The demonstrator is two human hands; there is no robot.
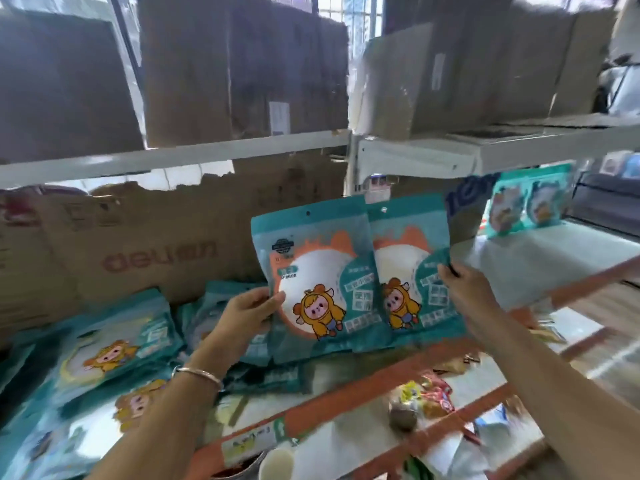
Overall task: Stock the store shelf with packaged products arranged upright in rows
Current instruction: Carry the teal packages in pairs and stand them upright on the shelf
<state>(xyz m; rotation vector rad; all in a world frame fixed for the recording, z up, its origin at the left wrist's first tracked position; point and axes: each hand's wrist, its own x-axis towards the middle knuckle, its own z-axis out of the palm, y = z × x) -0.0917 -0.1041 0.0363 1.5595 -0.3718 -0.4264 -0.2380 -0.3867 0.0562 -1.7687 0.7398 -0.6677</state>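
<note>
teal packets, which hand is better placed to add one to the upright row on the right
Right, likely: the right hand pinches the right packet nearest the upright row; the left hand grips the left packet, farther off.

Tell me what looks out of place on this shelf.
The teal packets at the left lie flat in a loose, overlapping pile instead of standing in rows. Behind them, the cardboard box has a ragged, torn top edge, and its red lettering is upside down.
</note>
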